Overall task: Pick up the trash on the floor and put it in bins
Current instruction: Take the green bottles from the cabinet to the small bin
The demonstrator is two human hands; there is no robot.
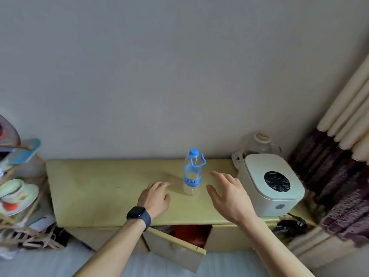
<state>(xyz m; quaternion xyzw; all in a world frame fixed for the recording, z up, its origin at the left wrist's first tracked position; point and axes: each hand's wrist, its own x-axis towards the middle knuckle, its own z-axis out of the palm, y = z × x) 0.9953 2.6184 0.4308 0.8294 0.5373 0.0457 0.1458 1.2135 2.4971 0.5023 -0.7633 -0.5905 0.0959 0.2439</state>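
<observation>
Your left hand (154,196), fingers loosely extended, sits low over the yellow cabinet top (89,186) at 8 o'clock from the plastic bottle (192,176); your right hand (229,194), fingers spread wide and holding nothing, hovers at its 4 o'clock; the bottle stands upright between them, untouched, near the back edge; a white cooker (271,182) crowds 3 o'clock; bare top runs toward 9 o'clock; a cabinet door (175,246) hangs ajar below.
</observation>
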